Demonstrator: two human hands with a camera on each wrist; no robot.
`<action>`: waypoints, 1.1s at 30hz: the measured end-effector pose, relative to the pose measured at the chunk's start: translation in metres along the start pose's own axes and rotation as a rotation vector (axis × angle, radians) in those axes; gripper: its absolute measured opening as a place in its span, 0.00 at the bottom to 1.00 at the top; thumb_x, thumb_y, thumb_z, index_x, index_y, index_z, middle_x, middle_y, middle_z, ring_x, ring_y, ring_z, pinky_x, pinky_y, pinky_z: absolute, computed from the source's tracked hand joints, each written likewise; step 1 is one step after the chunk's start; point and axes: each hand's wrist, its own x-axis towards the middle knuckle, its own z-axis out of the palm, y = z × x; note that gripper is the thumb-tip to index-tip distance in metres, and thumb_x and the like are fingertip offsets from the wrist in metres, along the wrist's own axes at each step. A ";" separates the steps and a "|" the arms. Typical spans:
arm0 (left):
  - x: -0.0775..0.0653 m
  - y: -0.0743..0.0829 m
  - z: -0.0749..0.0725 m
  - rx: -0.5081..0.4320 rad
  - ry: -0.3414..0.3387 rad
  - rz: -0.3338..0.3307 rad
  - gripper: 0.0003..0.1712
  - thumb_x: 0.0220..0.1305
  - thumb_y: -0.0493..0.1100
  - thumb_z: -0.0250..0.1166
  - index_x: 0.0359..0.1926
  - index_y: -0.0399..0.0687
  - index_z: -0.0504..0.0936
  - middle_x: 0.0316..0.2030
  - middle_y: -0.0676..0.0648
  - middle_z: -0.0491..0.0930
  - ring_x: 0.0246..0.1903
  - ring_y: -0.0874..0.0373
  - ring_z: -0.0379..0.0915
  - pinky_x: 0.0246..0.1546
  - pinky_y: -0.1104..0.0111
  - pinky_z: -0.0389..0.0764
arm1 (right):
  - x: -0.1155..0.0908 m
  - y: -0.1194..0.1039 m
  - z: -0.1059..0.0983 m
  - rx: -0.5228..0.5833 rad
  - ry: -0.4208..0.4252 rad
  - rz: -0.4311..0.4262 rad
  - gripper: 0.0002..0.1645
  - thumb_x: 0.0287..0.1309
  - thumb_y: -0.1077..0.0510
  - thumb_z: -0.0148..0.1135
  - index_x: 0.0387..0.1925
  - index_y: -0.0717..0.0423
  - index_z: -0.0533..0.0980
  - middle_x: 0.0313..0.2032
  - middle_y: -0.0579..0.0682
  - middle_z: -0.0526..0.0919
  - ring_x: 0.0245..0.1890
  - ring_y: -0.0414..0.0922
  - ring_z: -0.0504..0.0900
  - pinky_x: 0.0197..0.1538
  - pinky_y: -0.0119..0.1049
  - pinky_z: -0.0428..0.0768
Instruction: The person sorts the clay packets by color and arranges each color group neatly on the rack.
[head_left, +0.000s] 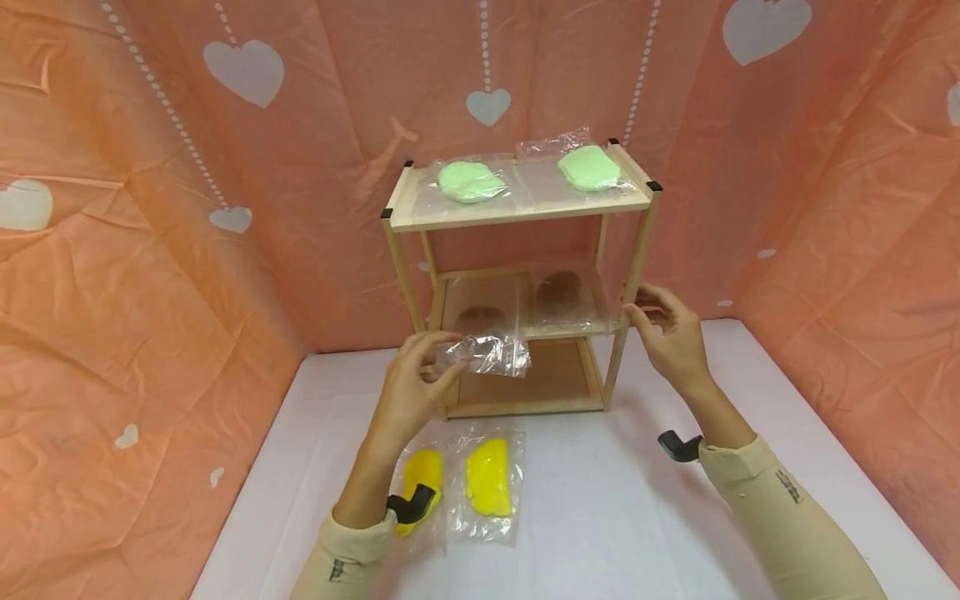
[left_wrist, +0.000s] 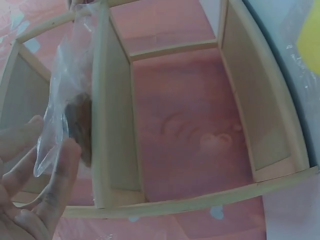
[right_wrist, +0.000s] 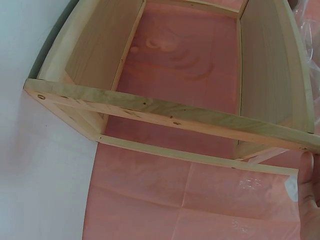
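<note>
A small wooden shelf rack [head_left: 525, 218] with three levels stands on the white table. My left hand [head_left: 412, 383] pinches the edge of a clear plastic bag [head_left: 501, 357] at the front of the middle shelf. A flattened brown lump [left_wrist: 80, 125] lies inside this bag, partly behind the crinkled plastic in the head view. Beside it on the same shelf, a second clear bag holds another brown lump [head_left: 558, 292]. My right hand [head_left: 671, 337] grips the rack's front right post at middle-shelf height, thumb in front; some of its fingers are hidden.
Two bagged pale green lumps, one left [head_left: 471, 182] and one right [head_left: 590, 168], lie on the top shelf. On the table before the rack are two bagged yellow pieces [head_left: 489, 477], one partly under my left wrist. Peach cloth [head_left: 337, 125] with white hearts hangs around the table.
</note>
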 end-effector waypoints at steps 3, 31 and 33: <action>0.002 -0.003 0.005 -0.018 0.031 0.028 0.24 0.67 0.36 0.77 0.62 0.50 0.85 0.61 0.39 0.76 0.46 0.46 0.86 0.49 0.61 0.91 | 0.000 0.001 0.000 0.001 0.003 -0.002 0.20 0.67 0.78 0.65 0.59 0.74 0.80 0.46 0.37 0.85 0.42 0.33 0.85 0.48 0.21 0.83; 0.031 -0.010 0.046 0.172 0.351 0.108 0.15 0.66 0.30 0.75 0.52 0.39 0.83 0.53 0.37 0.75 0.45 0.42 0.80 0.45 0.54 0.87 | 0.001 0.002 0.000 0.018 0.009 -0.012 0.20 0.66 0.78 0.65 0.59 0.75 0.80 0.46 0.36 0.85 0.43 0.34 0.85 0.46 0.21 0.83; 0.032 -0.010 0.046 0.193 0.368 0.112 0.15 0.66 0.31 0.75 0.51 0.40 0.84 0.53 0.37 0.76 0.46 0.41 0.82 0.46 0.52 0.88 | 0.001 0.002 0.000 0.016 0.009 -0.011 0.20 0.66 0.78 0.65 0.59 0.75 0.80 0.46 0.36 0.85 0.43 0.34 0.85 0.47 0.21 0.83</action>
